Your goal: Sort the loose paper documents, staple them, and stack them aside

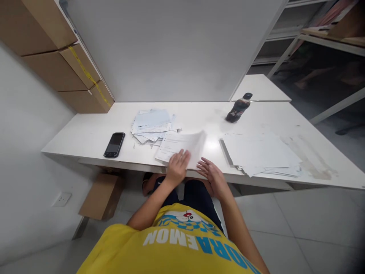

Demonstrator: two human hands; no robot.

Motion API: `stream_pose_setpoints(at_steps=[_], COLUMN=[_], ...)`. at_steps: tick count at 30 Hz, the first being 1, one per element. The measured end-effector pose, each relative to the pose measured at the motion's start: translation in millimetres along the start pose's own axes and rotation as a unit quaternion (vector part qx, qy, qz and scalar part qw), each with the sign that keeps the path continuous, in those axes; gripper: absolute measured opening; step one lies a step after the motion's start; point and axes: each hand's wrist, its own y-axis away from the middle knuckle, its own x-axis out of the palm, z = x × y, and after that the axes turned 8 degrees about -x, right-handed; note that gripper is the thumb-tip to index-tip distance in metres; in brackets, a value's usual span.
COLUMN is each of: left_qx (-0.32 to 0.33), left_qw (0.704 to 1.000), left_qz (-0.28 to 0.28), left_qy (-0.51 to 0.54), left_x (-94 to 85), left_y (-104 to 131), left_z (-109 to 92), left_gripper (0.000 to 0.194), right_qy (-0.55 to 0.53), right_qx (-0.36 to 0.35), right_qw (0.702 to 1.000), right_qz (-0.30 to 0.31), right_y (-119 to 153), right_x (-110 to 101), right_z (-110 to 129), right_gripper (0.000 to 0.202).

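A printed sheet of paper [176, 144] lies in front of me at the table's near edge, its right side lifted and blurred. My left hand [177, 167] rests on its lower part, fingers stretched out and pressing on it rather than gripping. Close to the sheet's lower right corner is my right hand [212, 176], fingers extended and apart; whether it touches the paper I cannot tell. Just behind the sheet sits an untidy pile of printed papers [152, 120]. Another stack of papers [256, 150], mostly blank on top, is to the right of my right hand.
A dark handheld phone [114, 144] lies at the left of the white table [199, 118]. At the back right stands a bottle of dark drink [238, 108]. A whiteboard-like panel [165, 49] rises behind. Cardboard boxes [85, 101] are stacked left; another cardboard box [99, 194] is below.
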Motion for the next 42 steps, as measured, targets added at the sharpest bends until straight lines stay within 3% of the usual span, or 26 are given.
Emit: stream_pose_setpoints(at_steps=[3,7,10,13,15,18,20,22,25,29,32,35,39,42], left_qx=[-0.009,-0.040,-0.074,-0.130,-0.216,-0.382,-0.447,-0.473,-0.476,-0.461,-0.461,-0.453,-0.413,-0.418], left_qw=[0.999,0.998,0.997,0.983,0.952,0.860,0.797,0.738,0.692,0.689,0.696,0.719,0.781,0.787], left_qz=[0.047,0.051,0.010,-0.078,-0.149,-0.203,-0.168,-0.120,-0.060,0.024,0.036,0.024,-0.030,-0.072], left_qy=[0.002,0.000,0.030,0.102,0.159,0.270,0.370,0.466,0.539,0.559,0.550,0.526,0.468,0.448], left_x=[13.7,18.0,19.0,26.2,32.2,35.8,33.5,29.3,22.6,17.8,17.0,16.0,12.3,8.8], left_y=[30.9,46.8,55.7,71.9,82.8,88.8,84.5,76.8,67.2,64.3,66.0,66.9,65.0,62.5], left_z=[-24.6,-25.1,-14.8,-8.3,-7.5,-6.8,-5.0,-3.7,-5.8,-10.3,-8.2,-4.1,-2.3,-1.3], left_gripper=[0.054,0.062,0.063,0.049,0.035,0.023,0.024,0.040,0.050,0.056,0.057,0.051,0.042,0.041], right_qy=[-0.022,-0.041,-0.010,0.033,0.047,0.070,0.093,0.114,0.139,0.156,0.172,0.188,0.184,0.167], right_qx=[0.020,0.047,0.061,0.041,0.026,0.019,0.019,0.019,0.019,0.002,-0.009,-0.011,-0.004,-0.004], right_qw=[1.000,0.996,0.989,0.979,0.973,0.965,0.963,0.963,0.960,0.952,0.948,0.944,0.945,0.947], right_qz=[-0.004,-0.058,-0.131,-0.195,-0.225,-0.252,-0.253,-0.244,-0.244,-0.265,-0.267,-0.269,-0.271,-0.273], right_y=[-2.0,0.2,3.2,4.7,3.9,1.1,-0.7,-1.8,-1.9,-0.1,1.8,3.5,4.1,2.3], right_x=[14.6,8.7,-7.1,-24.3,-35.0,-49.8,-57.9,-63.5,-66.8,-67.0,-69.0,-71.3,-69.1,-64.2], right_z=[-14.2,-21.0,-18.3,-17.6,-20.0,-26.6,-30.9,-33.6,-33.8,-29.9,-28.7,-29.2,-25.8,-16.7], right_gripper=[0.055,0.047,0.041,0.042,0.044,0.048,0.049,0.048,0.044,0.037,0.034,0.033,0.032,0.032])
